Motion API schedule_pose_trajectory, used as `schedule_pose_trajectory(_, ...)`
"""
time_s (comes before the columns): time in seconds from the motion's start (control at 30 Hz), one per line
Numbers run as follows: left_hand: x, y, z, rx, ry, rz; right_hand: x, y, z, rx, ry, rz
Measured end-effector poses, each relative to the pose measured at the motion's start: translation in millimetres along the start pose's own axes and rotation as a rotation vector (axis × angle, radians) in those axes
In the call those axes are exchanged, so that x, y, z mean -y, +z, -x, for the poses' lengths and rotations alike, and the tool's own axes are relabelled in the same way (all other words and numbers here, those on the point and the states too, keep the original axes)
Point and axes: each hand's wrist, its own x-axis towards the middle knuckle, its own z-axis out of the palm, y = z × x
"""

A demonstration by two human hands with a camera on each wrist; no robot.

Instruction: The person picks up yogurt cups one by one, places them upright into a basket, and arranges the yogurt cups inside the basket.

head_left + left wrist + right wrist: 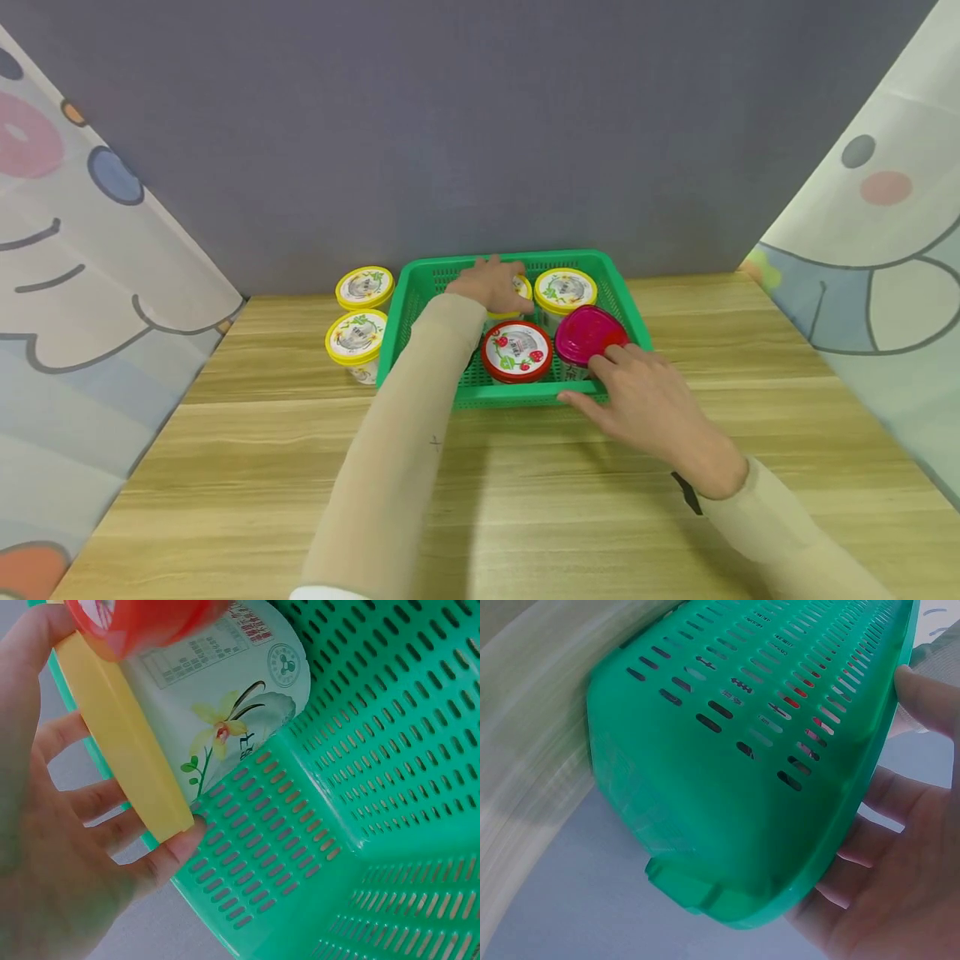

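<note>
Inside the green plastic basket (512,398), my left hand (491,285) grips a tub with a yellow lid (521,287). In the left wrist view, fingers and thumb wrap the lid's edge, and the white tub (225,712) shows a vanilla flower. A red-lidded tub (517,352) sits in front of it. My right hand (652,408) lies over the basket's front right rim, fingertips at a magenta lid (588,333), thumb spread along the rim. In the right wrist view those fingers pass behind the basket rim (847,832), their tips partly hidden.
Another yellow-lidded tub (566,290) stands in the basket's back right. Two more, a back one (365,287) and a front one (356,337), stand on the wooden table (540,508) left of the basket. A grey panel (480,133) rises behind; cartoon-printed cloth hangs at both sides.
</note>
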Motion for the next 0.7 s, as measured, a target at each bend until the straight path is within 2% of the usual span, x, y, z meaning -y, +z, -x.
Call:
schedule_pose_trajectory(0.4, -6.7, 5.6, -2.9, 0.005, -0.038, -0.005, -1.9, 1.2, 0.0, 0.004, 0.001, 0.004)
schedule_pose_trajectory(0.7, -6.6, 6.0, -1.7, 0.039, -0.066, 0.022, -0.5, -0.4, 0.3, 0.023, 0.015, -0.004)
